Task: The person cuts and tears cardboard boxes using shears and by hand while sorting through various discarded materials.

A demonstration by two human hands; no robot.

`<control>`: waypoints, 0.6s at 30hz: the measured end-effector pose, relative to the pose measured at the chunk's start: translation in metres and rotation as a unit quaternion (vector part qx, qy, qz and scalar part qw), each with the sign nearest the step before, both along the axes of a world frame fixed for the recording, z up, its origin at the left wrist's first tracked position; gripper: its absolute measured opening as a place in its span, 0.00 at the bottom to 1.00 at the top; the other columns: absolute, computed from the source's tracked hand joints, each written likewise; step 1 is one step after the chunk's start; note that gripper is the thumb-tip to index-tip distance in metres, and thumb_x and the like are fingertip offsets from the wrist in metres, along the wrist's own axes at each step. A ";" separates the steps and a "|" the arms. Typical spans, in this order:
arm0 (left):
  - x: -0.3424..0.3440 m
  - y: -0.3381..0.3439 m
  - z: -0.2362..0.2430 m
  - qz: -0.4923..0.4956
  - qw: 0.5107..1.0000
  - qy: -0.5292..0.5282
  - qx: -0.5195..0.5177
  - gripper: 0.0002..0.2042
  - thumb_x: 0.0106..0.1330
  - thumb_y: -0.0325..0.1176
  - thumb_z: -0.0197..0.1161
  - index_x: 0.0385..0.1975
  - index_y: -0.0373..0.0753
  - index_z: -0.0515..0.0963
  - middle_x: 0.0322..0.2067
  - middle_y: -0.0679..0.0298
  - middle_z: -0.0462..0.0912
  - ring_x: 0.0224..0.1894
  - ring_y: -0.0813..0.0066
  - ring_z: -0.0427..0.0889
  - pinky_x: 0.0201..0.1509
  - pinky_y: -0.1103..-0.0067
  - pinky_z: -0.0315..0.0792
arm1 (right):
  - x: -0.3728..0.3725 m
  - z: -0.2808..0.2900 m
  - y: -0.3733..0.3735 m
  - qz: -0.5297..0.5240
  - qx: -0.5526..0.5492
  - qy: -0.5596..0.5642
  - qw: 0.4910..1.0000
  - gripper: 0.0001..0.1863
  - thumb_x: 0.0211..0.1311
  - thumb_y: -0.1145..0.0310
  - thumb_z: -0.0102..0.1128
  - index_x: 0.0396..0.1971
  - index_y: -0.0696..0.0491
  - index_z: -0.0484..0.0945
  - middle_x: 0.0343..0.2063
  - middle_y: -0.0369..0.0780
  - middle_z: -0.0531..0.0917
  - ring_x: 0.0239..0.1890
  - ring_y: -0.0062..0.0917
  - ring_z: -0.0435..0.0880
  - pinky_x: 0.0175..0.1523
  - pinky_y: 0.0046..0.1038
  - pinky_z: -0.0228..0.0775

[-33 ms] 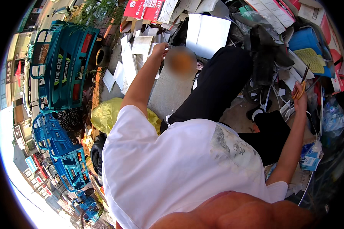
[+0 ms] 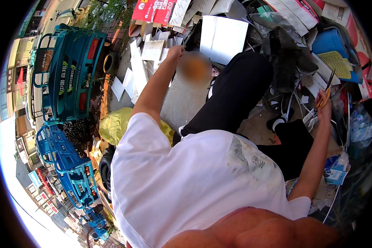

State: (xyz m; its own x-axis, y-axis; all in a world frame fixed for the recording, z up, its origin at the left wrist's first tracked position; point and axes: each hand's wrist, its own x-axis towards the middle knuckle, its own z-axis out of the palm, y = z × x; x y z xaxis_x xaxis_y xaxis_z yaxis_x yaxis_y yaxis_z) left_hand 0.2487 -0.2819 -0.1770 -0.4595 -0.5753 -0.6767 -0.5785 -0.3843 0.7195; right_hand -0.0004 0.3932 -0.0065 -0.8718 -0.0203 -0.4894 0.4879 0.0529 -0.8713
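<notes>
My left hand (image 2: 176, 53) reaches far out over the scrap, its fingers closed. What it may hold is too small to make out. Loose white and cream cardboard pieces (image 2: 153, 50) lie beside it, and a white board (image 2: 224, 38) is to its right. A round blurred patch hides whatever sits just below the fingers. Off to the right, my right hand (image 2: 325, 106) grips a pair of scissors (image 2: 328, 91) by the orange handles, dark blades pointing away from me. Near those blades lie a yellow-green perforated piece (image 2: 335, 65) and a blue plastic item (image 2: 328, 43).
My bent legs in black trousers (image 2: 239, 93) fill the middle. A yellow bag (image 2: 113, 124) lies left of my arm. Tangled white cables (image 2: 308, 115) and a clear plastic bag (image 2: 361, 126) are at right. Teal (image 2: 66, 76) and blue (image 2: 66, 161) cargo vehicles stand to the left.
</notes>
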 end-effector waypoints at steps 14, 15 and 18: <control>-0.266 0.099 0.004 -0.483 0.600 -0.017 -0.638 0.27 0.61 0.38 0.58 0.63 0.45 0.68 0.63 0.58 0.71 0.66 0.55 0.67 0.69 0.63 0.61 | 0.005 0.034 -0.040 0.019 0.078 0.041 0.996 0.23 0.63 0.60 0.64 0.54 0.56 0.75 0.32 0.28 0.74 0.33 0.09 0.72 0.41 0.15 0.68; -0.278 0.105 -0.001 -0.495 0.600 -0.037 -0.627 0.27 0.62 0.36 0.56 0.64 0.46 0.66 0.67 0.62 0.66 0.70 0.59 0.61 0.73 0.63 0.52 | 0.006 0.035 -0.040 0.021 0.079 0.040 0.996 0.23 0.63 0.61 0.65 0.53 0.57 0.76 0.32 0.28 0.75 0.33 0.09 0.72 0.41 0.15 0.67; -0.293 0.105 -0.023 -0.516 0.592 -0.069 -0.616 0.30 0.64 0.34 0.53 0.69 0.49 0.60 0.67 0.62 0.66 0.72 0.59 0.59 0.76 0.61 0.44 | 0.008 0.046 -0.051 0.025 0.088 0.049 0.995 0.22 0.62 0.62 0.65 0.52 0.57 0.76 0.31 0.28 0.74 0.32 0.08 0.72 0.41 0.14 0.66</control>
State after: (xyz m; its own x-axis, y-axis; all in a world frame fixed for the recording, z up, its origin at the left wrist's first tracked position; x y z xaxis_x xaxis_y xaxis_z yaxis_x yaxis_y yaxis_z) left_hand -0.0441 -0.1772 -0.1999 -0.9853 -0.1329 -0.1078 -0.1342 0.9909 0.0051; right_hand 0.0079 0.3425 0.0396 -0.9155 0.0137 -0.4022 0.3942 0.2318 -0.8893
